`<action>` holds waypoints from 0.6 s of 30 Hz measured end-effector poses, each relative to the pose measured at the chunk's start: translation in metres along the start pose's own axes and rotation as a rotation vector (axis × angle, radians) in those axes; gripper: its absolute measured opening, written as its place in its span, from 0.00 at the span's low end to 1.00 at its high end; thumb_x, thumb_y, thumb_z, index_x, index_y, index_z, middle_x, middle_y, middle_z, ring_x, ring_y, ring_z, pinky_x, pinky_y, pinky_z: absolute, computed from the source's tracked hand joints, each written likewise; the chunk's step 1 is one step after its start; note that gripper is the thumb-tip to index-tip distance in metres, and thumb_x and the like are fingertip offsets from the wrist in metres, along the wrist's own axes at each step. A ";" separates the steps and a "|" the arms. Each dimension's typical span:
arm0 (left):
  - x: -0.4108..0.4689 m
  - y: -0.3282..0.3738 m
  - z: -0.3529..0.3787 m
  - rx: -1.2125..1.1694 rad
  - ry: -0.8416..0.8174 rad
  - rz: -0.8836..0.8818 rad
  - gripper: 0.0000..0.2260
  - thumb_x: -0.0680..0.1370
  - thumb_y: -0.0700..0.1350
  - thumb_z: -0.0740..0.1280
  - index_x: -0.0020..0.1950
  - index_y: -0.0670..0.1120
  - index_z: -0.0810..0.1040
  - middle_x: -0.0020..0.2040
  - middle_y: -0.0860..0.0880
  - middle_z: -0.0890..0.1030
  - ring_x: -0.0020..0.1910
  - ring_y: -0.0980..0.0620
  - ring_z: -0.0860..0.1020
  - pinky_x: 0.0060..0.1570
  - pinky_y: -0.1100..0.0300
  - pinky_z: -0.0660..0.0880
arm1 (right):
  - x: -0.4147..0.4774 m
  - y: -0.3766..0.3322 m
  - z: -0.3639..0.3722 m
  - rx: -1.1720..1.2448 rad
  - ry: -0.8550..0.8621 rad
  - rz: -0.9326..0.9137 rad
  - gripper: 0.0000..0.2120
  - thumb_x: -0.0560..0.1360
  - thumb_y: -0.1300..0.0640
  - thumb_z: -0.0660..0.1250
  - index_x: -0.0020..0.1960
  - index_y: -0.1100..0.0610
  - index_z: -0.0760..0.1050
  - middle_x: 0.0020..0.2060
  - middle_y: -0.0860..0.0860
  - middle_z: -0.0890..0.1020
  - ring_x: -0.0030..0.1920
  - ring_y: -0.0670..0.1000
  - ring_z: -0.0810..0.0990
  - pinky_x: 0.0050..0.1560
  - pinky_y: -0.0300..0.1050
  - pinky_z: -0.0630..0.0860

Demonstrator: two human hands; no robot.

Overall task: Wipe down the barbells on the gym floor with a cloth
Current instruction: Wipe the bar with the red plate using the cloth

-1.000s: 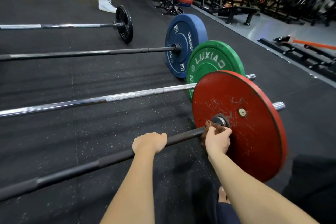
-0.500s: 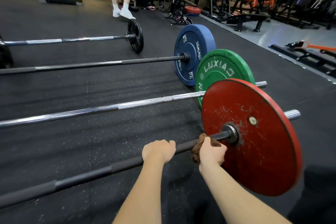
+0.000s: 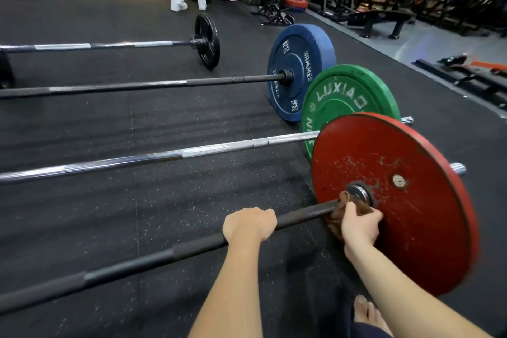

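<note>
Left hand [image 3: 248, 223] is gripping the dark barbell shaft [image 3: 131, 269]; right hand [image 3: 359, 223] is clutching the brown cloth [image 3: 336, 221] around it, right against the red plate [image 3: 406, 217].

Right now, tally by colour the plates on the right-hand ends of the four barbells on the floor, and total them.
black plate: 1
blue plate: 1
green plate: 1
red plate: 1
Total: 4

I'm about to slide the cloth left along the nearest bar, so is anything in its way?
Yes: the left hand grips the bar just left of the cloth held by the right hand. Past it, nothing visible.
</note>
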State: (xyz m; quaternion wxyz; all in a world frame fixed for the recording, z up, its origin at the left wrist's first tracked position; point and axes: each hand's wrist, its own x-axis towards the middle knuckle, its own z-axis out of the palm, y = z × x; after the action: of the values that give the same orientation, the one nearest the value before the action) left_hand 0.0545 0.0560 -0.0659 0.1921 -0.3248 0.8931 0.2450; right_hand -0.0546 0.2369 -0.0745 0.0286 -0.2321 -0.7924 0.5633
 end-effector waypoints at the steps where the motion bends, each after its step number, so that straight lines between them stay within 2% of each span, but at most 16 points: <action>1: 0.000 0.000 -0.001 -0.008 -0.006 -0.009 0.22 0.83 0.52 0.45 0.54 0.48 0.79 0.60 0.45 0.81 0.51 0.44 0.75 0.51 0.53 0.68 | -0.003 -0.002 -0.001 0.016 -0.014 0.007 0.14 0.80 0.51 0.67 0.61 0.54 0.67 0.58 0.56 0.78 0.50 0.57 0.78 0.44 0.47 0.79; 3: 0.000 0.000 -0.002 -0.017 -0.010 -0.021 0.23 0.83 0.52 0.45 0.58 0.48 0.80 0.62 0.45 0.81 0.52 0.44 0.75 0.52 0.53 0.67 | -0.018 -0.001 0.002 0.051 -0.066 0.030 0.13 0.80 0.51 0.69 0.58 0.53 0.69 0.55 0.55 0.80 0.45 0.55 0.83 0.34 0.45 0.80; 6: -0.001 0.001 -0.004 -0.011 -0.008 -0.034 0.25 0.83 0.52 0.45 0.63 0.47 0.80 0.63 0.44 0.81 0.56 0.43 0.76 0.52 0.52 0.67 | -0.052 0.010 0.012 0.075 -0.153 0.034 0.12 0.78 0.51 0.70 0.57 0.52 0.70 0.47 0.56 0.83 0.36 0.57 0.85 0.27 0.46 0.81; 8: -0.003 0.001 -0.003 -0.006 0.004 -0.032 0.24 0.83 0.52 0.46 0.62 0.47 0.80 0.62 0.44 0.81 0.54 0.43 0.75 0.52 0.53 0.67 | -0.076 0.020 0.021 0.071 -0.208 0.025 0.11 0.78 0.51 0.69 0.55 0.52 0.69 0.45 0.56 0.84 0.34 0.56 0.85 0.27 0.48 0.81; 10: -0.005 0.001 -0.003 -0.008 0.023 -0.032 0.24 0.83 0.52 0.46 0.62 0.47 0.80 0.62 0.44 0.81 0.51 0.43 0.74 0.52 0.52 0.67 | -0.094 0.028 0.028 0.058 -0.264 0.018 0.11 0.79 0.51 0.69 0.55 0.51 0.69 0.46 0.55 0.84 0.37 0.54 0.85 0.32 0.50 0.83; 13: -0.008 0.001 -0.003 -0.013 0.042 -0.030 0.24 0.83 0.52 0.46 0.61 0.46 0.80 0.61 0.43 0.82 0.50 0.43 0.74 0.52 0.52 0.67 | -0.106 0.031 0.030 0.025 -0.301 0.007 0.11 0.80 0.53 0.67 0.58 0.51 0.68 0.50 0.53 0.82 0.43 0.50 0.82 0.36 0.44 0.80; 18: -0.008 -0.001 0.000 -0.014 0.057 -0.018 0.24 0.83 0.51 0.46 0.63 0.46 0.79 0.62 0.43 0.81 0.56 0.42 0.77 0.53 0.52 0.68 | -0.092 0.020 0.025 0.050 -0.285 0.031 0.10 0.78 0.52 0.70 0.55 0.50 0.71 0.43 0.51 0.83 0.39 0.52 0.85 0.30 0.45 0.81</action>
State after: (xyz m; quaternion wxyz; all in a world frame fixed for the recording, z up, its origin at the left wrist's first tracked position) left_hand 0.0611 0.0597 -0.0620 0.1664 -0.3409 0.8935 0.2402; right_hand 0.0264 0.1828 -0.0819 -0.0870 -0.1611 -0.7705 0.6106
